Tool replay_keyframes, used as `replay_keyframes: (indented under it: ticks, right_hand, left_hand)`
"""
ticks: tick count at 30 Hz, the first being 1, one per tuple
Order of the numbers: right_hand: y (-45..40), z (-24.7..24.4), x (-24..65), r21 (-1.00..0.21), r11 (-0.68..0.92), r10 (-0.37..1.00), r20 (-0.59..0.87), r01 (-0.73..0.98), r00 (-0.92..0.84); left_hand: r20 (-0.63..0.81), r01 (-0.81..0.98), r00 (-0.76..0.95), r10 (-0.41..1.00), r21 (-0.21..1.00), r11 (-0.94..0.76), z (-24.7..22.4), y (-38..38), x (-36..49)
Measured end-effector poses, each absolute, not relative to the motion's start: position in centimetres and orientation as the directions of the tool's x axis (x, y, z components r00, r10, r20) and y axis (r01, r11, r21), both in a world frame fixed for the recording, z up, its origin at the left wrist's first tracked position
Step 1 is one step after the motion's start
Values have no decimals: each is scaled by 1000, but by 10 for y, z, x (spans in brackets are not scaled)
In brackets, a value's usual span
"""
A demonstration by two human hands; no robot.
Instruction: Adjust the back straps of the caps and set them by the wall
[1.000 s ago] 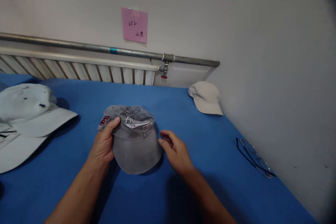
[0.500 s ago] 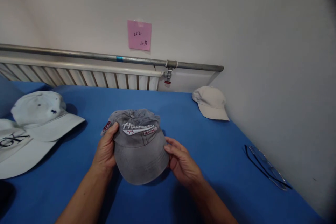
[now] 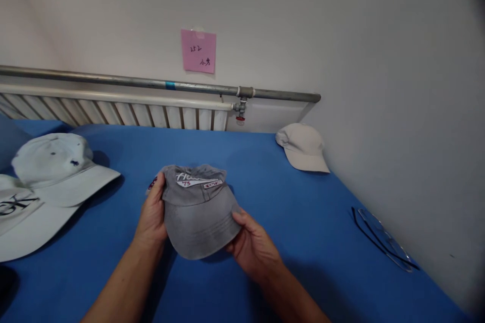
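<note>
A grey baseball cap (image 3: 200,212) with white lettering and a "75" patch is held between both hands, brim facing me. My left hand (image 3: 151,212) grips the side of its crown, thumb on the front and fingers hidden behind. On the right edge of the brim, my right hand (image 3: 252,245) pinches with the thumb on top and the other fingers underneath. The cap's crown is partly slumped, and a red patch shows at its left side.
Two white caps, one with a small dark logo (image 3: 53,161) and one with black letters (image 3: 28,222), lie at left on the blue surface (image 3: 303,222). A beige cap (image 3: 303,146) and eyeglasses (image 3: 384,239) lie at right. Behind run a radiator (image 3: 151,113) and a metal pipe (image 3: 125,81).
The grey cap's crown has tipped back and sunk lower, so less of the lettering shows. My right hand has shifted slightly left and down along the brim, its fingers now beneath it.
</note>
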State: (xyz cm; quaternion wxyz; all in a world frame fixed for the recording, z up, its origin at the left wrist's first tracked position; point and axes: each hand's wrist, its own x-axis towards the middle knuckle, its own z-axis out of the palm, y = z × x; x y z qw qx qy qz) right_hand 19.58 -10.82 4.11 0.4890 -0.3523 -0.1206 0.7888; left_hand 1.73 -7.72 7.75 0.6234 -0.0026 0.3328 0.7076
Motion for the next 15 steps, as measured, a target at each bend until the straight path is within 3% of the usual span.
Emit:
replay_keyframes:
  ticks: [7, 11, 15]
  right_hand:
    - [-100, 42, 201, -363, -497, 801, -541, -788, -256]
    - [-98, 45, 208, -332, -456, 838, -473, -825, -273]
    - [-96, 40, 217, -359, -419, 885, -368, -834, -287]
  left_hand:
    - [-420, -865, -205, 884, 501, 37, 79, -76, 19]
    - [-368, -860, -185, 911, 510, 31, 74, -80, 17]
    - [-193, -786, -65, 979, 614, 69, 63, -86, 11]
